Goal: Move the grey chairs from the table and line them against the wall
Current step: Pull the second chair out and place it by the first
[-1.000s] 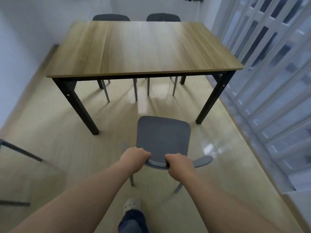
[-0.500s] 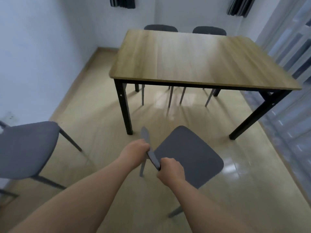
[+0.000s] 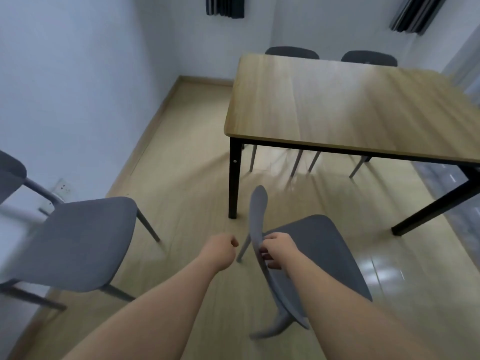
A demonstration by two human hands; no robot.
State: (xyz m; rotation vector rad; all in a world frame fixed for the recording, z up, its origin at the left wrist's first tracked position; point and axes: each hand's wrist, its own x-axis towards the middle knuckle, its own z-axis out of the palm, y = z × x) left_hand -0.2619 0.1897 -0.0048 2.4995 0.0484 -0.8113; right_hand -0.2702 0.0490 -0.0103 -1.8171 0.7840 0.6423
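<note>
A grey chair [image 3: 322, 253] stands turned on the floor in front of the wooden table [image 3: 337, 105]. My right hand [image 3: 279, 249] grips the top of its backrest. My left hand [image 3: 220, 252] is off the chair, just left of the backrest, fingers curled into a loose fist with nothing in it. Another grey chair [image 3: 75, 242] stands at the left wall. Two more grey chairs [image 3: 292, 51] [image 3: 368, 57] are tucked in at the table's far side, only their backrest tops and legs showing.
The white wall [image 3: 65, 87] runs along the left with a socket [image 3: 61, 188] near the floor. A folding partition [image 3: 465, 48] lines the right side. Bare wood floor [image 3: 187, 141] lies between the wall and the table.
The view has swung left and the held chair has turned further. My left hand has let go of the backrest; my right hand keeps its grip. The chair by the wall is closer.
</note>
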